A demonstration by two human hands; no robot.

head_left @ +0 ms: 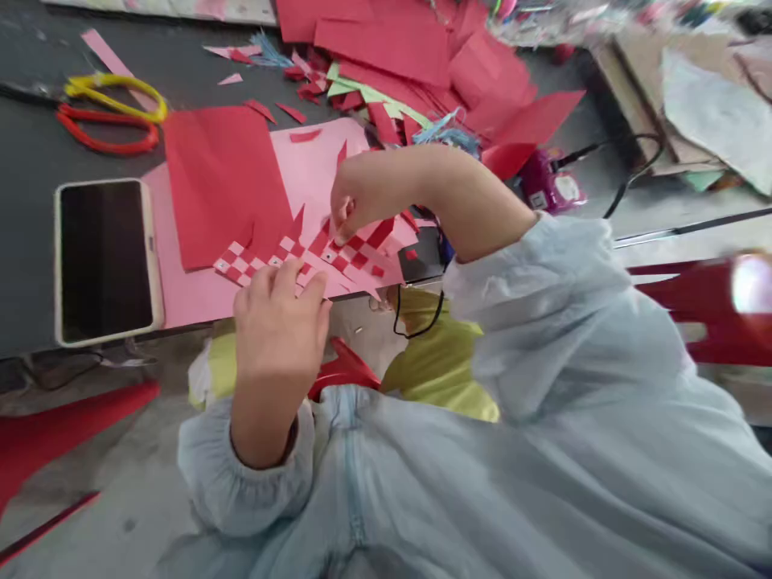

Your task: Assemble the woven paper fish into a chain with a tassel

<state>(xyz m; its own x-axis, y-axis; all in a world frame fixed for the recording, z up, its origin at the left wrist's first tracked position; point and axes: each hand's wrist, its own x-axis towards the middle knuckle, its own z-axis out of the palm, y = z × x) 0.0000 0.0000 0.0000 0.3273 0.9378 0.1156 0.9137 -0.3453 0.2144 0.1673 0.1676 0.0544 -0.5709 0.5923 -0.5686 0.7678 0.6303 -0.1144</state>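
The person's left hand (281,322) lies palm down with its fingers a bit spread, touching the red and pink checked paper (355,257). That checked paper lies on big pink paper (190,296) by the near edge of the dark table (27,233). The right hand (362,193) bends over it, finger and thumb close together; one cannot tell if they pinch anything. A phone (105,261) sits to the left. Farther off are a red sheet (226,185), scissors (113,114) and a messy red paper pile (392,48).
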